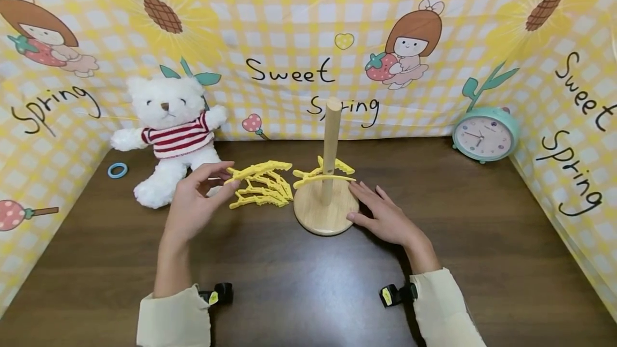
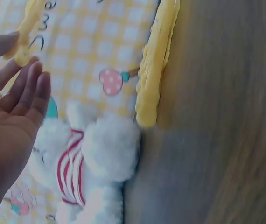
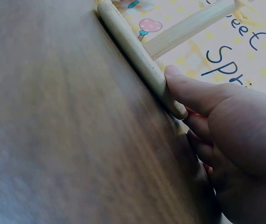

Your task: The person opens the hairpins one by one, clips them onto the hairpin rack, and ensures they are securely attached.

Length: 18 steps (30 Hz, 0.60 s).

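My left hand point(image 1: 195, 197) pinches the end of a yellow hair clip point(image 1: 262, 167) between thumb and fingers, above a pile of similar yellow clips point(image 1: 262, 197) on the table. The held clip point(image 2: 28, 23) also shows at the top left of the left wrist view. To the right, a wooden stand point(image 1: 325, 224) has a round base and an upright post. Several yellow clips point(image 1: 313, 180) sit around the lower post, one crossing in front of it. My right hand point(image 1: 383, 216) grips the base's right edge, its thumb point(image 3: 189, 88) against the rim in the right wrist view.
A white teddy bear point(image 1: 175, 141) in a striped shirt sits behind my left hand, beside a small blue ring point(image 1: 118, 170). A mint alarm clock point(image 1: 484, 135) stands at the back right. Printed cloth point(image 1: 289, 31) walls the table point(image 1: 299, 293) at the back and sides.
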Each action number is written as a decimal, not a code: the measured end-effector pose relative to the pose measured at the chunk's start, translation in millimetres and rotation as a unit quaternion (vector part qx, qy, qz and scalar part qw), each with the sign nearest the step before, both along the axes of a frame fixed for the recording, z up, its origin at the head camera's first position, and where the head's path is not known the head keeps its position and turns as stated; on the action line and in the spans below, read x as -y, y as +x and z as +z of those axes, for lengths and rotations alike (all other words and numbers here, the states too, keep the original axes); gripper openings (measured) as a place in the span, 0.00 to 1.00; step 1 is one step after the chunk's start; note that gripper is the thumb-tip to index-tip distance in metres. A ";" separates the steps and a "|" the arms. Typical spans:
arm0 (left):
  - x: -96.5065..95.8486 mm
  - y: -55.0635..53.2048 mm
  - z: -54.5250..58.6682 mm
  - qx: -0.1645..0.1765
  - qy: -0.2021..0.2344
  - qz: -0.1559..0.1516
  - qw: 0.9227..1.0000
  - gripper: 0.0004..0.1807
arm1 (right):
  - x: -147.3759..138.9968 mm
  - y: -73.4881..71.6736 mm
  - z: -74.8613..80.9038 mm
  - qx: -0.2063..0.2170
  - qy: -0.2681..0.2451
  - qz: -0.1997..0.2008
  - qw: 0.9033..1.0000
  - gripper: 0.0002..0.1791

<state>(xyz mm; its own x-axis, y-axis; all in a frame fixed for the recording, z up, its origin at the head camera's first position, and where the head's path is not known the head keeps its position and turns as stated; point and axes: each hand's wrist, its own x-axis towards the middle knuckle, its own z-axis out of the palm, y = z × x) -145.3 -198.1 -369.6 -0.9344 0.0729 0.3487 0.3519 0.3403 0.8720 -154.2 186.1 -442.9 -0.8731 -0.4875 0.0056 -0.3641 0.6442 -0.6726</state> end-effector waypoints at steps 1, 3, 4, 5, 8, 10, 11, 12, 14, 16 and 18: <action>-3.5 -0.1 1.1 -0.010 0.012 -0.001 1.000 0.18 | 0.2 -0.1 0.1 0.000 0.000 0.001 1.000 0.42; -10.1 -0.8 3.9 -0.032 0.038 -0.005 0.999 0.18 | 0.8 -0.1 0.6 0.001 -0.001 0.002 1.000 0.42; -13.3 -1.0 5.5 -0.042 0.051 -0.007 0.998 0.18 | 1.0 -0.1 0.9 0.002 -0.001 0.003 1.000 0.42; -16.4 -1.3 7.3 -0.052 0.063 -0.010 0.997 0.18 | 1.2 -0.3 1.3 0.003 -0.002 0.003 1.000 0.42; -25.6 -1.0 12.7 -0.080 0.086 -0.016 0.993 0.18 | 1.2 -1.2 2.3 0.001 -0.003 0.003 1.000 0.42; -31.0 0.0 16.0 -0.089 0.084 -0.016 0.992 0.18 | 0.9 -1.9 2.7 0.001 -0.003 0.003 1.000 0.42; -33.3 0.6 17.1 -0.090 0.077 -0.015 0.993 0.18 | 0.8 -2.1 2.8 0.001 -0.002 0.003 1.000 0.42; -35.5 1.2 17.9 -0.090 0.069 -0.015 0.993 0.17 | 0.6 -2.3 2.7 0.001 -0.001 0.003 1.000 0.42; -39.5 2.1 18.4 -0.088 0.051 -0.017 0.995 0.17 | 0.0 -2.3 2.7 0.003 0.002 0.003 1.000 0.42; -43.6 2.2 17.6 -0.094 0.045 -0.026 0.994 0.17 | -0.9 -2.0 2.8 0.005 0.001 0.003 1.000 0.42; -48.1 1.7 15.7 -0.104 0.053 -0.038 0.992 0.16 | -3.0 -1.4 3.1 0.006 0.001 0.001 1.000 0.42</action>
